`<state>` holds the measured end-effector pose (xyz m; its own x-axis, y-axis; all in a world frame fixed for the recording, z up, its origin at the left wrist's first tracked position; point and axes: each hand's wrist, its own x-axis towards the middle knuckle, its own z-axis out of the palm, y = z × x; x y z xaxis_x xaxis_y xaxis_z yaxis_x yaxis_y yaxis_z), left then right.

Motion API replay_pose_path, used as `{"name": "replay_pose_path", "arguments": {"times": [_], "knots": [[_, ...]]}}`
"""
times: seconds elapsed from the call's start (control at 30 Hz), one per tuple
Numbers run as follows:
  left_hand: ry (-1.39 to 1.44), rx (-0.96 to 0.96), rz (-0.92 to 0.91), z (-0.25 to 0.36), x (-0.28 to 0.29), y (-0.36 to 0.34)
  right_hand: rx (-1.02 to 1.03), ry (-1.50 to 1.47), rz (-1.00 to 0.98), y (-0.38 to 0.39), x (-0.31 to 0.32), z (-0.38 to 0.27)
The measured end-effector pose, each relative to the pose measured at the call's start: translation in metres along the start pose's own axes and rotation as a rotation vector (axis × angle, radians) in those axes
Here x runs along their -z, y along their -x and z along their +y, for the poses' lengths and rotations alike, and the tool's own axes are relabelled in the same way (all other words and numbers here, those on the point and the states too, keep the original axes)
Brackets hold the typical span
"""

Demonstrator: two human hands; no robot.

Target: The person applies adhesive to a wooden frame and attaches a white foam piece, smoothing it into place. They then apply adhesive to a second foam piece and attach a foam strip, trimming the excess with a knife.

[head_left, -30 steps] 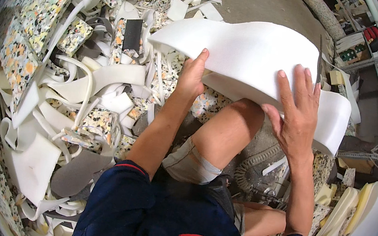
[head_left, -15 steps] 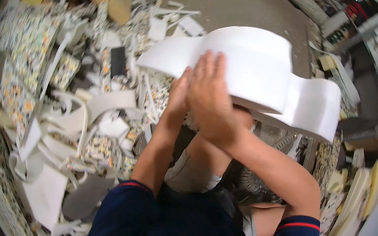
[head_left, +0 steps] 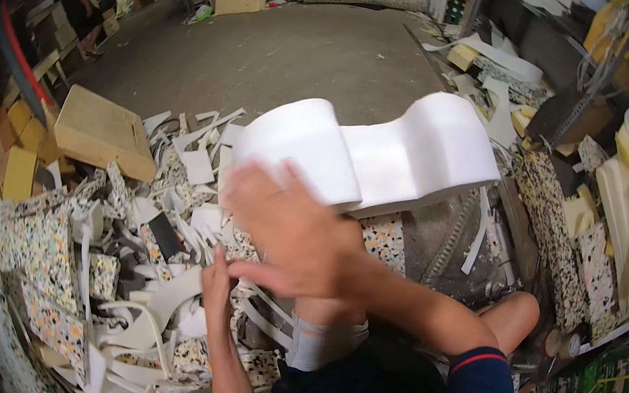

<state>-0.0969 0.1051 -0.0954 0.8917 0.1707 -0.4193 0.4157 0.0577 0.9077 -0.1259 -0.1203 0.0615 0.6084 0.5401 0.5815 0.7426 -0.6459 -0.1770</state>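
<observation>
My right arm [head_left: 428,312] crosses leftward in front of me; my right grip [head_left: 289,229], blurred, has its thumb [head_left: 265,275] spread; my left grip [head_left: 217,288] sits lower, just beside that thumb.

No readable text — green package [head_left: 615,377], lower right, bears pale marks — too small to read.

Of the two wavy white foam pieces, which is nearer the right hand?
The left piece: the right hand overlaps part of it in view; the right piece extends away.
</observation>
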Motion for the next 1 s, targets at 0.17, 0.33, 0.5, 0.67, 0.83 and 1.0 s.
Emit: {"name": "replay_pose_path", "arguments": {"times": [0.17, 0.33, 0.5, 0.67, 0.83, 1.0], "knots": [[-0.567, -1.132, 0.119, 0.099, -0.031, 0.035, -0.494, -1.018, 0.538, 0.04, 0.014, 0.087], [-0.984, -1.154, -0.071, 0.155, -0.12, 0.012, -0.435, -1.225, 0.439, 0.043, -0.046, 0.126], [-0.966, -1.133, -0.057, 0.149, -0.118, 0.001, -0.529, -1.135, 0.329, 0.046, -0.062, 0.142], [-0.922, -1.107, -0.063, 0.153, -0.114, -0.021, -0.689, -0.984, 0.385, 0.027, -0.046, 0.131], [-1.086, -0.934, 0.143, 0.17, -0.127, 0.004, -0.368, -0.495, 0.477, 0.117, 0.064, 0.085], [-0.524, -1.431, -0.152, 0.132, -0.182, 0.101, -0.794, -0.417, 0.84, 0.228, 0.171, 0.176]]}}
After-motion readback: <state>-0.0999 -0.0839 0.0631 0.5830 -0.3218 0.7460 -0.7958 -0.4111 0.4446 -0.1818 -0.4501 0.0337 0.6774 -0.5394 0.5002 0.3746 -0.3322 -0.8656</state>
